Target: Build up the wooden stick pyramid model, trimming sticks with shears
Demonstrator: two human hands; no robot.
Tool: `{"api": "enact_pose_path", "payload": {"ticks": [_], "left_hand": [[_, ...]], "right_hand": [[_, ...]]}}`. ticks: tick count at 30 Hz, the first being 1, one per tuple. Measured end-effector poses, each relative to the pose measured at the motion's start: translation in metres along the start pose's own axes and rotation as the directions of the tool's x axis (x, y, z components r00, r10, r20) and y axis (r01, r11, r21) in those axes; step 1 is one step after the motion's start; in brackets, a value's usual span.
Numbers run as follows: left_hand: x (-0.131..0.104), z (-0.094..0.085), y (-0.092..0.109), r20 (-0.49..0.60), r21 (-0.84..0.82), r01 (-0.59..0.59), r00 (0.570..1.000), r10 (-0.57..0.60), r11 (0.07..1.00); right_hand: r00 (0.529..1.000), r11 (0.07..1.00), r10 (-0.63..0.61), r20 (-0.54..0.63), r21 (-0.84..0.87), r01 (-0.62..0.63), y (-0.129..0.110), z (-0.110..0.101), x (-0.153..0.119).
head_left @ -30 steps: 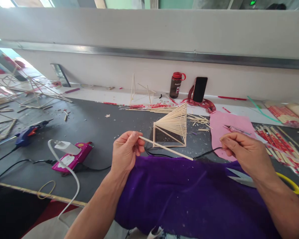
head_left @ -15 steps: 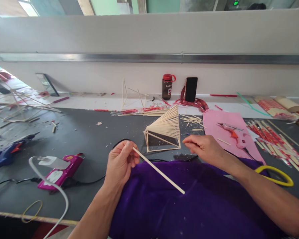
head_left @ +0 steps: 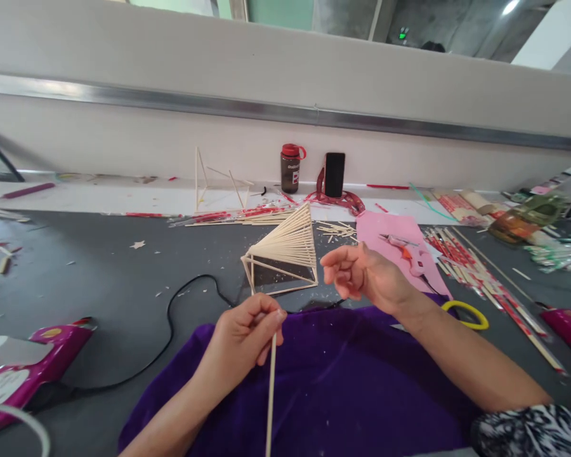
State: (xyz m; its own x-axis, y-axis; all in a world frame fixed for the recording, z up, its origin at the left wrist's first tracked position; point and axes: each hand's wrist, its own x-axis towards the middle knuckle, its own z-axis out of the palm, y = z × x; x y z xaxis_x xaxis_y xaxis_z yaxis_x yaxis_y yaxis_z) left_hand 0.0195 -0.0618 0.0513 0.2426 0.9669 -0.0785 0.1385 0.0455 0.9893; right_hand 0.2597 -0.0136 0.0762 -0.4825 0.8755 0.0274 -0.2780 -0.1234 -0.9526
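My left hand (head_left: 247,333) pinches one end of a pale wooden chopstick (head_left: 271,393), which points down toward the bottom edge over the purple cloth (head_left: 342,381). My right hand (head_left: 356,276) is raised with its fingers loosely bent and apart, nothing between them. Just beyond the hands stands a frame of chopsticks (head_left: 285,244), with a fan of sticks forming one sloping side. Neither hand visibly grips this frame, and the left hand overlaps its lower left corner.
A pink glue gun (head_left: 409,254) lies on a pink sheet (head_left: 380,225). Yellow-handled scissors (head_left: 478,317) are beside my right forearm. Wrapped chopsticks (head_left: 485,273) spread at right. A black cable (head_left: 170,311) crosses from a magenta power strip (head_left: 61,346). A bottle (head_left: 290,170) and phone (head_left: 334,174) stand behind.
The view has turned right. My left hand has swung the chopstick from slanting right to pointing nearly straight down. The right hand has lifted and its fingers have opened.
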Motion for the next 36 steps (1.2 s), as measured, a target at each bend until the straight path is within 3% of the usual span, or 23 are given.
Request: {"api": "enact_pose_path", "payload": {"ticks": [3,5,7,9,13,15,17,19,21,23,26,28,32,34,36], "left_hand": [[0.0,-0.007,0.015,-0.078,0.073,-0.123,0.989,0.129,0.99],[0.001,-0.007,0.023,-0.093,0.228,-0.215,0.966,0.241,0.95],[0.005,0.0,0.023,-0.026,0.391,-0.29,0.945,0.325,0.874],[0.011,0.009,0.014,0.078,0.476,-0.331,0.939,0.336,0.815],[0.022,0.024,-0.012,0.22,0.484,-0.407,0.913,0.343,0.775],[0.022,0.027,-0.015,0.239,0.448,-0.442,0.897,0.373,0.777],[0.019,0.026,-0.008,0.183,0.381,-0.381,0.924,0.335,0.843],[0.013,0.023,0.006,0.099,0.245,-0.229,0.973,0.21,0.942],[0.006,0.019,0.022,0.045,0.061,-0.113,0.993,0.11,0.992],[0.001,0.012,0.036,-0.043,-0.036,-0.142,0.989,0.14,0.989],[-0.003,0.007,0.048,-0.136,-0.038,-0.267,0.956,0.259,0.963],[-0.004,0.008,0.051,-0.081,-0.112,-0.219,0.974,0.21,0.969],[-0.002,0.017,0.047,0.135,-0.272,0.013,0.991,0.025,0.962],[0.0,0.02,0.044,0.201,-0.223,0.013,0.979,0.033,0.975],[0.001,0.021,0.042,0.275,-0.115,-0.072,0.956,0.101,0.991]], "right_hand": [[0.997,0.999,-0.004,0.081,-0.047,0.008,0.006,0.007,-0.003],[0.991,0.997,-0.039,0.126,-0.057,0.046,0.007,0.013,-0.006],[0.983,0.994,-0.087,0.164,-0.051,0.097,0.006,0.018,-0.009],[0.973,0.99,-0.122,0.196,-0.05,0.135,0.005,0.025,-0.01],[0.958,0.984,-0.1,0.27,-0.113,0.135,0.007,0.036,-0.011],[0.946,0.984,-0.076,0.314,-0.132,0.123,0.009,0.039,-0.011],[0.937,0.986,-0.069,0.342,-0.122,0.117,0.009,0.042,-0.012],[0.936,0.985,-0.081,0.342,-0.114,0.127,0.005,0.043,-0.015],[0.937,0.98,-0.108,0.333,-0.124,0.157,-0.002,0.043,-0.02],[0.931,0.972,-0.145,0.334,-0.128,0.197,-0.01,0.044,-0.026],[0.917,0.967,-0.161,0.365,-0.128,0.22,-0.02,0.047,-0.032],[0.903,0.967,-0.164,0.397,-0.116,0.226,-0.022,0.05,-0.033],[0.906,0.978,-0.182,0.382,-0.021,0.206,-0.019,0.055,-0.029],[0.913,0.98,-0.195,0.358,0.034,0.196,-0.016,0.055,-0.026],[0.911,0.98,-0.196,0.363,0.063,0.186,-0.013,0.055,-0.023]]}}
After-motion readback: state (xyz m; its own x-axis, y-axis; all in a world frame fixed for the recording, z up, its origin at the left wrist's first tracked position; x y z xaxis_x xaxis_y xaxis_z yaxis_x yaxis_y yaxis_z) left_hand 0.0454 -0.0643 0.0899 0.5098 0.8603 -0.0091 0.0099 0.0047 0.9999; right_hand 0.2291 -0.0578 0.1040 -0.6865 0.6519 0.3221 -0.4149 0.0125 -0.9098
